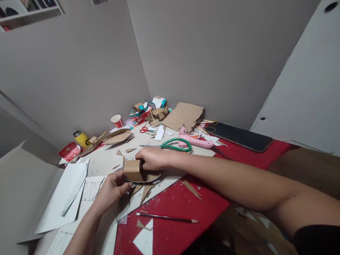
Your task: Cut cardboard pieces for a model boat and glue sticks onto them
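Observation:
A small folded piece of brown cardboard (132,170) stands on the white work sheet (106,159) over a thin dark curved piece (143,181). My left hand (113,189) grips the cardboard's lower left edge from below. My right hand (151,158) presses on the cardboard's right side from above, fingers curled over it. Loose cardboard offcuts (145,193) lie just in front of both hands.
Green-handled scissors (175,145) and a pink glue gun (196,141) lie behind my right hand. Small red scissors (145,130), a paper cup (117,121), a yellow bottle (81,139), cardboard scraps (183,116) and a dark phone (241,137) are further back. A pencil (167,218) rests on the red tabletop.

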`<state>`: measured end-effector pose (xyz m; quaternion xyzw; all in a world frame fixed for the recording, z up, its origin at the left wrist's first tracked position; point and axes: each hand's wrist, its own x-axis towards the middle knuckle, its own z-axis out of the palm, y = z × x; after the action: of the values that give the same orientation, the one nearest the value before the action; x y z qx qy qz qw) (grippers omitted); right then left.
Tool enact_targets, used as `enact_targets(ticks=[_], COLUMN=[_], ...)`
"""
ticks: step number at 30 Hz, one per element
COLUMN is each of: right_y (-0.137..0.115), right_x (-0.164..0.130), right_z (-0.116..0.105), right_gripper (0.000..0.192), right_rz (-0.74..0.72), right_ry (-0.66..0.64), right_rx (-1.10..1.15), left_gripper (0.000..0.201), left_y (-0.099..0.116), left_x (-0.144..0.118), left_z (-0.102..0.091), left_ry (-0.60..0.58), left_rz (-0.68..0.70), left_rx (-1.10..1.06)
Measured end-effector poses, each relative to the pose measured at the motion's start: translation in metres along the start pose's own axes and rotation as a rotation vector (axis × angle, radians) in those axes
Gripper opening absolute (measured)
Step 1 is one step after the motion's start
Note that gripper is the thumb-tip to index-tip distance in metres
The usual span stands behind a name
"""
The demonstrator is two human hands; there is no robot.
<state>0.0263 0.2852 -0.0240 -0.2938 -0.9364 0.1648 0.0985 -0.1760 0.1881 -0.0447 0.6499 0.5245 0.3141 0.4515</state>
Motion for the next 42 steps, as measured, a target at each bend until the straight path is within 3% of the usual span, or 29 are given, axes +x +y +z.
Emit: enact_targets(ticks=[12, 24, 42], right_y=[-0.0033, -0.0025, -0.0056], right_x=[-0.0016, -0.0014, -0.0034], right_z=[0.0004, 0.0019, -0.0023], right_gripper=[0.025, 0.025, 0.025], right_rz=[-0.012, -0.028, -0.026], right_ry=[0.004, 0.005, -0.002], right_rx=[-0.048, -0.072, -0.073], left_gripper=[0.032, 0.029, 0.031], left_y=[0.0061, -0.0004, 0.0009], left_x=[-0.0007, 0.001, 0.0013], left_z=[-0.0006, -0.0074, -0.0036], left_ry=[0.063, -0.074, -0.033], left_rz=[-0.082, -0.102, -0.118], left_rx=[-0.099, -0.107, -0.141])
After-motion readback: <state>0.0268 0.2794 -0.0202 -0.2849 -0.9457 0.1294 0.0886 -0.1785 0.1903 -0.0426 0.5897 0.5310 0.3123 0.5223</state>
